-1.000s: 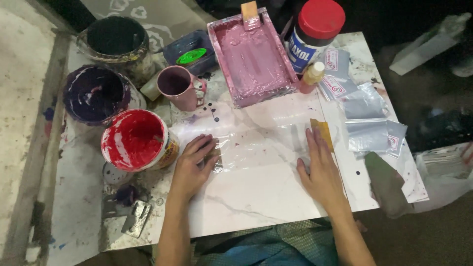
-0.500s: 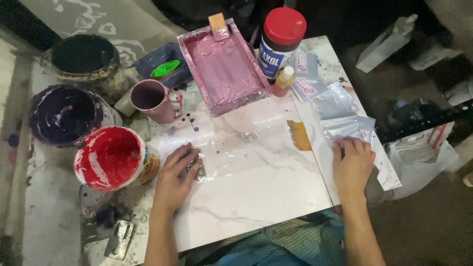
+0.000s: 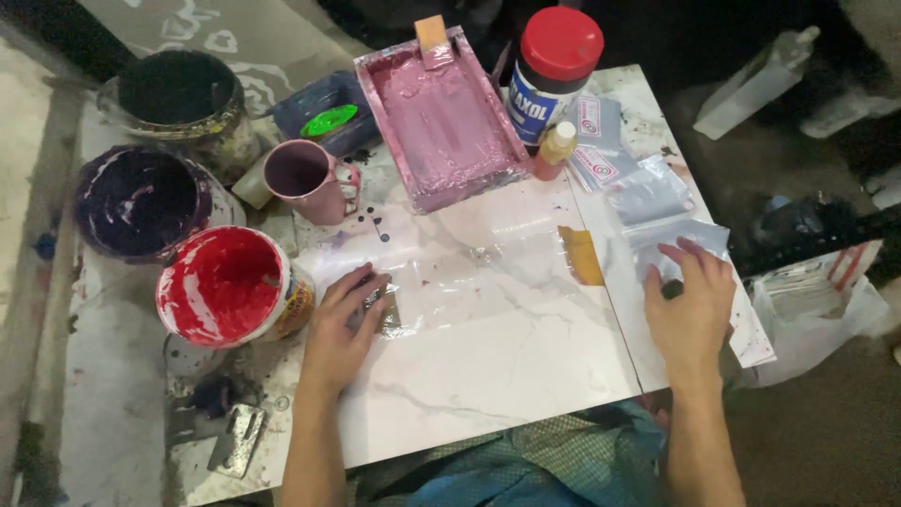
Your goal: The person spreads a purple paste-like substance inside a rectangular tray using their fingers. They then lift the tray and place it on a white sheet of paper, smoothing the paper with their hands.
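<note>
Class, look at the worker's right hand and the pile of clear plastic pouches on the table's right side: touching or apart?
Touching. The head view shows the right hand lying with its fingers on the clear plastic pouches.

Bare forearms, no sleeves, teal-green checked cloth [image 3: 526, 465] at the lap (finely patterned)

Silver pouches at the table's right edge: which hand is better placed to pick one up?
Right. The right hand already rests on a pouch; the left hand presses the clear sheet far across the table.

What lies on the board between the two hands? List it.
In the head view, between the left hand and right hand: a clear plastic sheet and a yellow-brown strip on bare marble board.
</note>
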